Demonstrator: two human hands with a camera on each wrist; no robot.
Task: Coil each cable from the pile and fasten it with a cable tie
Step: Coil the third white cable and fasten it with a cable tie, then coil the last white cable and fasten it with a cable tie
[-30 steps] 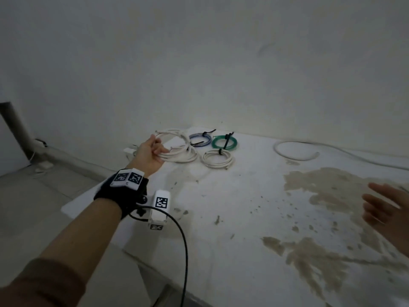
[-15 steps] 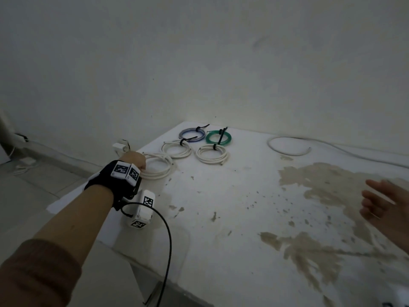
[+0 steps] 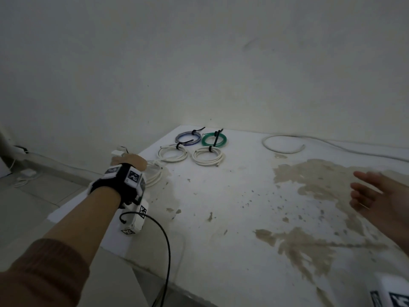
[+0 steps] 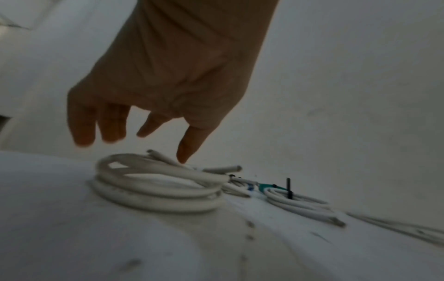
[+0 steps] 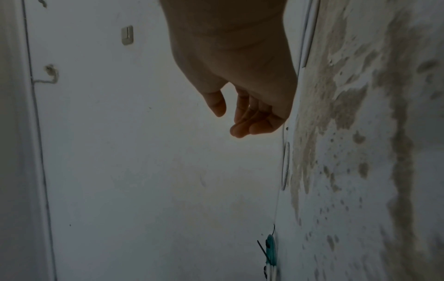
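A white cable coil (image 3: 155, 173) lies flat near the table's left edge. My left hand (image 3: 129, 161) hovers just above it. In the left wrist view the left hand (image 4: 144, 133) has loosely spread fingers clear of the coil (image 4: 156, 190), with the thumb tip close to the loose cable ends. Behind it lie two tied white coils (image 3: 172, 152) (image 3: 208, 156), a purple coil (image 3: 188, 137) and a green coil (image 3: 214, 139), each with a black tie. My right hand (image 3: 376, 196) floats open and empty over the table's right side, its fingers relaxed (image 5: 240, 117).
A long loose white cable (image 3: 285, 144) curves along the back wall. The stained white table (image 3: 221, 251) ends in an edge just left of my left hand, with floor below. A black camera lead (image 3: 164, 251) hangs from my left wrist.
My left hand carried the white coil from beside the tied coils toward the left edge, set it down and let go. The right hand stayed about where it was.
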